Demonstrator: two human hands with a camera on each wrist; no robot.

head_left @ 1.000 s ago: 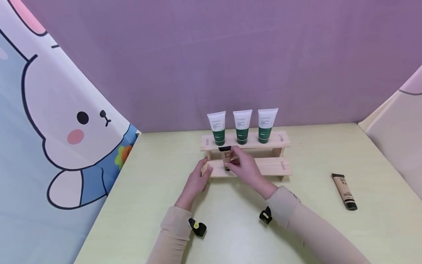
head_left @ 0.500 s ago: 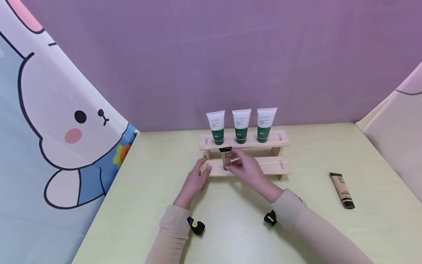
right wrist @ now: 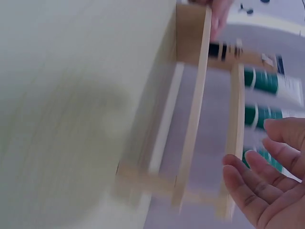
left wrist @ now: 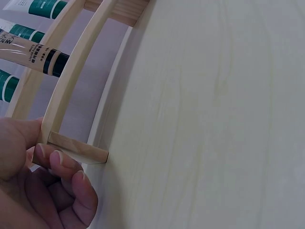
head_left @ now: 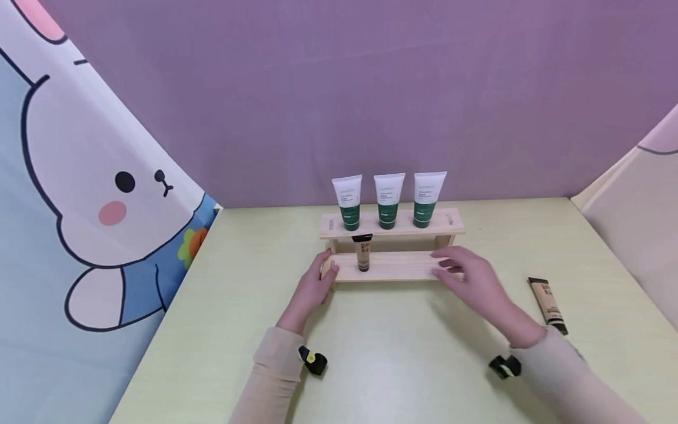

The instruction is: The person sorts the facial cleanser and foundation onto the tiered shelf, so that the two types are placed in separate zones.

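My left hand (head_left: pixel 313 285) grips the left end of the two-tier wooden rack (head_left: pixel 397 273), thumb on the lower shelf and fingers curled beneath it in the left wrist view. On that shelf, toward the left, a small beige tube (head_left: pixel 362 254) stands upright on its black cap. My right hand (head_left: pixel 477 281) is by the shelf's right end, fingers loosely bent and apart, holding nothing in the right wrist view (right wrist: pixel 267 181). Three white-and-green tubes, the left tube (head_left: pixel 349 203), the middle tube (head_left: pixel 389 201) and the right tube (head_left: pixel 428 200), stand along the upper shelf.
Another beige tube (head_left: pixel 548 305) lies flat on the pale table (head_left: pixel 392 365), to the right and partly behind the right forearm. A purple backdrop (head_left: pixel 371 100) rises behind the rack, with a rabbit-print cloth (head_left: pixel 95 247) at the left.
My right hand has let go of the small beige tube, which stands on the lower shelf, and has moved right along the rack. My left hand keeps its grip on the rack.
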